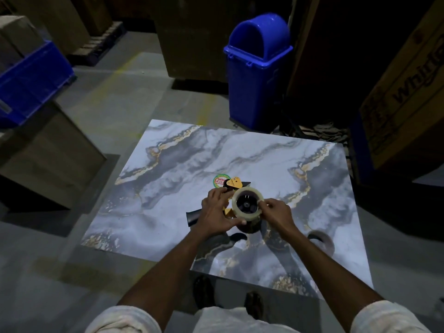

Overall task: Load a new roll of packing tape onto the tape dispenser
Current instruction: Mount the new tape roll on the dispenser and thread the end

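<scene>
A roll of clear packing tape (pixel 249 217) sits on the black hub of a yellow-and-black tape dispenser (pixel 235 182), held above a marble-patterned table (pixel 182 164). My left hand (pixel 217 213) grips the dispenser's body, with its black handle (pixel 192 218) sticking out to the left. My right hand (pixel 276 212) pinches the right rim of the roll between thumb and fingers. The dispenser's lower part is hidden behind the roll and my hands.
An empty cardboard tape core (pixel 322 240) lies on the table at the right. A round green-and-red sticker (pixel 219 180) is on the tabletop. A blue bin (pixel 258 68) stands behind the table. Cardboard boxes (pixel 403 92) and a blue crate (pixel 33 80) flank it.
</scene>
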Demonstrator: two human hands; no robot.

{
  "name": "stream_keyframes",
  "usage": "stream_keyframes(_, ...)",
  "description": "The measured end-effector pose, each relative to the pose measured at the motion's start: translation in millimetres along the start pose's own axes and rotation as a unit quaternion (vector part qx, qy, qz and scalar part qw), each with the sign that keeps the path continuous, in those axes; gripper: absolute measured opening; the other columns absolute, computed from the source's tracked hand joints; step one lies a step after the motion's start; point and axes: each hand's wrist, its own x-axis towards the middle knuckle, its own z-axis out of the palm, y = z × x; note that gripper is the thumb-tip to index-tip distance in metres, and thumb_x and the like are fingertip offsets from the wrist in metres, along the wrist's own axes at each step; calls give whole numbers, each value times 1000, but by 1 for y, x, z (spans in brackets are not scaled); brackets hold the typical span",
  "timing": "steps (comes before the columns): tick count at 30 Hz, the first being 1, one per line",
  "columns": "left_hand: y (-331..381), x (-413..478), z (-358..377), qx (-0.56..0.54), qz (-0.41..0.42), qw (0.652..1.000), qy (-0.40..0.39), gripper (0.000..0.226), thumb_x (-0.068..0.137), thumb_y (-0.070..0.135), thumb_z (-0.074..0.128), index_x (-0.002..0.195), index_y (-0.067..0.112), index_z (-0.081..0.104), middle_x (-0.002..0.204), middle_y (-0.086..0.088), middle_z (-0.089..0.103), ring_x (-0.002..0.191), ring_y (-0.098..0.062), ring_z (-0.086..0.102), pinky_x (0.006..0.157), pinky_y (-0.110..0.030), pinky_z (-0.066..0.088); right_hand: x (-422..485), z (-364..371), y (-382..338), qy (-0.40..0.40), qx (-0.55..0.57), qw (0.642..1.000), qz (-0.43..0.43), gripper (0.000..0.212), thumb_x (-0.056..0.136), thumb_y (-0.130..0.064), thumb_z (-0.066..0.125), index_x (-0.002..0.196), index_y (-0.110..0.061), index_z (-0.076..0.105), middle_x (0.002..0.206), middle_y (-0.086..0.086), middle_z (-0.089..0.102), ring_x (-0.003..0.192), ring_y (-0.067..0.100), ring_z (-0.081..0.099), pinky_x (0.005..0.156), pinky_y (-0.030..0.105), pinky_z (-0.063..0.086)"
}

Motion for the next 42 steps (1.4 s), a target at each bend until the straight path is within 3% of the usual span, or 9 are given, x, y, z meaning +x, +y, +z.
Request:
stream_keyframes(5, 6, 4, 3, 19, 8, 1000, 8, 93, 66, 81, 71, 144, 36, 45, 132, 9, 47, 129, -15, 38, 91, -40, 42, -2, 4, 1, -6, 10, 1000, 24, 37, 96, -45, 54, 99, -18, 79, 98, 3, 79, 91, 22, 73, 89, 41, 57)
stream_keyframes(10, 0, 9, -1, 41, 16, 999, -26, 88, 70, 79, 68, 145, 40, 42, 123, 11, 42, 123, -12, 35, 85, -39, 40, 0, -1, -3, -15, 33, 998, 42, 47, 95, -50, 52, 61, -17, 55, 73, 15, 68, 69, 26, 64, 71, 42, 52)
stream_keyframes(16, 4, 11, -2, 61, 15, 998, -31, 90, 68, 70, 70, 147, 38, 39, 120, 8, 41, 121, -15, 34, 82, -38, 33, 32, 20, 27, -86, 154, 980, 93, 51, 75, -61, 46, 90, -21, 73, 104, 6, 74, 101, 30, 68, 94, 59, 53)
stream_keyframes(22, 4, 18, 3, 99, -7, 992, -72, 98, 69, 78, 62, 153, 39, 31, 127, 4, 41, 131, -22, 29, 87, -41, 36, 16, 15, -4, -61, 138, 982, 113, 39, 100, -37, 44, 97, -11, 72, 109, 15, 72, 105, 32, 64, 96, 53, 50)
stream_keyframes(26, 2, 22, 0, 114, -7, 989, -90, 99, 70, 82, 55, 153, 35, 33, 129, 2, 40, 133, -22, 25, 86, -40, 30, 26, 18, 7, -70, 145, 976, 150, 35, 98, -36, 54, 98, -10, 76, 110, 14, 74, 105, 32, 67, 98, 54, 52)
stream_keyframes(29, 2, 27, -7, 115, 11, 987, -110, 97, 67, 84, 53, 151, 40, 35, 116, 5, 36, 126, -22, 28, 83, -39, 30, 29, 16, 14, -80, 192, 962, 176, 28, 95, -34, 64, 83, -11, 75, 100, 14, 75, 92, 31, 70, 84, 49, 57)
stream_keyframes(33, -2, 38, -10, 112, 10, 983, -143, 93, 68, 77, 68, 149, 43, 37, 109, 8, 30, 123, -24, 30, 86, -44, 40, 28, 9, 9, -64, 244, 947, 197, 21, 91, -25, 75, 86, -5, 74, 85, 12, 74, 72, 21, 67, 62, 31, 55)
stream_keyframes(39, 0, 41, -6, 166, 16, 971, -169, 98, 61, 83, 58, 148, 41, 38, 145, -1, 32, 136, -29, 20, 94, -51, 39, 29, 11, 29, -94, 193, 943, 253, 30, 80, -40, 83, 82, -13, 72, 69, 2, 68, 65, 19, 63, 61, 28, 53)
stream_keyframes(42, -2, 42, -3, 177, 15, 970, -163, 97, 63, 84, 62, 147, 42, 39, 146, -1, 32, 136, -29, 21, 93, -50, 39, 36, 12, 26, -75, -8, 980, 183, 56, 85, -65, 69, 84, -10, 78, 85, 9, 76, 85, 26, 69, 83, 38, 56)
